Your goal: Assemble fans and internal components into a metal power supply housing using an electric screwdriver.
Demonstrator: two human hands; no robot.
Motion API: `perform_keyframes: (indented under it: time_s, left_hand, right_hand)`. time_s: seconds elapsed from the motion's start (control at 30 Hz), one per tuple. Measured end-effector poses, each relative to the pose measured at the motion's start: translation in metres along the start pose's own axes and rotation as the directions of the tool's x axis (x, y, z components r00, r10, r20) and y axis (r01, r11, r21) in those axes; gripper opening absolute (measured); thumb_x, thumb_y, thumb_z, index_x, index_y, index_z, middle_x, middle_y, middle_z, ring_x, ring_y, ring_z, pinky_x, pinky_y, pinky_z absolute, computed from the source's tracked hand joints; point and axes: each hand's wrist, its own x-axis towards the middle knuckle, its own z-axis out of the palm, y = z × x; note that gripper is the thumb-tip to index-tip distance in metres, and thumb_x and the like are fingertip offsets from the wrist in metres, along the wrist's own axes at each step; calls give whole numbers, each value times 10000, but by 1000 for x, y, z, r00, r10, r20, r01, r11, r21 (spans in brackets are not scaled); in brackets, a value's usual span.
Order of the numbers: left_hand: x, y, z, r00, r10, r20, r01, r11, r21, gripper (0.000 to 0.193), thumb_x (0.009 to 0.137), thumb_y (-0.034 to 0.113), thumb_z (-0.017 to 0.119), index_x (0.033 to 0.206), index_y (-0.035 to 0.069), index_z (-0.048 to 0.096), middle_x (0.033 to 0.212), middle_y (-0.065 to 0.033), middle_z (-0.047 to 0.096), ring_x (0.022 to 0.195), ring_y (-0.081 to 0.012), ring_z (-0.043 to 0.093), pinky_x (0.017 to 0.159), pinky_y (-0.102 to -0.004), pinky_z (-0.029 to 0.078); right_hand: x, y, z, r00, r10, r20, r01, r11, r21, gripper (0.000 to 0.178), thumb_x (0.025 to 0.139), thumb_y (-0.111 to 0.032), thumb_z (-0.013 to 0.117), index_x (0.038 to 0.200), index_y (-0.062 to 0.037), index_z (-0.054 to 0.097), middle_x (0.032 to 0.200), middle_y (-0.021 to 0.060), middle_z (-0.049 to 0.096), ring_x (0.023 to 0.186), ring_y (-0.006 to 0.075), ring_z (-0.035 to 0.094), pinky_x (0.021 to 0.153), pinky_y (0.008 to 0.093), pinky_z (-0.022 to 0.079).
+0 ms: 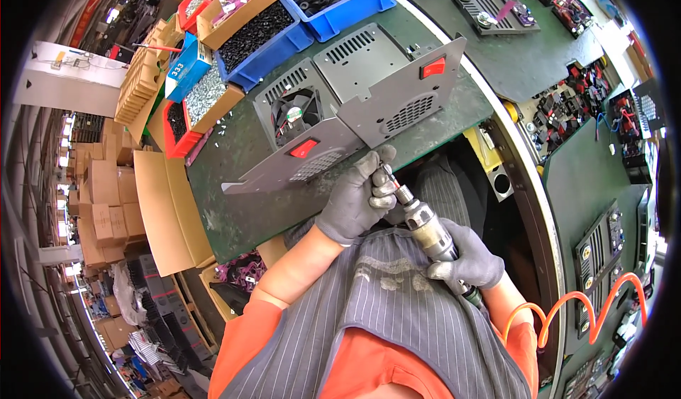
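My right hand (pixel 474 258) is wrapped round the body of a pneumatic screwdriver (pixel 430 230), which points up and to the left. At its tip, the fingers of my left hand (pixel 360 195) are pinched together; whatever small piece they hold is hidden. Both hands wear grey gloves. Just beyond them, two bent grey metal panels stand side by side on the green bench. The left panel (pixel 333 138) carries a red rocker switch (pixel 303 148) and a black fan (pixel 292 115). Another red switch (pixel 433 68) sits in the right panel (pixel 404 90), beside its round vent holes.
Blue bins (pixel 340 12) of black parts and a cardboard box (pixel 206 97) of screws line the bench's far left. An orange coiled hose (pixel 585 301) hangs at right. Across a curved rail, another green worktop (pixel 589 165) bears assemblies. Stacked cartons (pixel 106 186) stand left.
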Motion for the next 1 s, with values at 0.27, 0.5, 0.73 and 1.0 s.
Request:
perform_keyframes:
  time_s: [0.27,0.5,0.73,1.0]
  left_hand:
    - [7,1,19,987,138,-82,-82,872,482,352,942,263,521,1184,7,521,731,14,546,602,-64,478,547,-184,413]
    - [-21,38,140,971,-32,239,-204,-632,747,329,810,234,628,1091,63,638,788,-93,612,707,-240,590,680,-337,469]
    - [52,90,187,946,83,313,-61,-904,423,530,784,354,623,1193,24,550,908,-150,623,791,-259,595,748,-343,471]
    - [82,103,180,909,-116,-401,228,-667,709,487,834,318,569,1168,-36,541,989,-138,641,904,-188,591,816,-306,461]
  right_hand:
    - [-2,-5,-13,1000,-4,-19,2,993,-122,650,620,-276,794,1141,0,518,921,48,597,829,116,559,752,284,464]
    - [-7,-5,-56,965,1,-263,-21,997,-74,704,626,-282,787,1186,31,496,938,54,579,848,131,527,793,282,439]
    - [6,-11,-64,976,32,-215,-47,997,-64,666,655,-264,768,1186,33,498,943,39,554,853,125,508,794,276,418]
    - [17,-9,-71,975,15,-221,-23,999,-31,611,677,-239,742,1172,23,497,906,33,551,818,116,507,751,266,427]
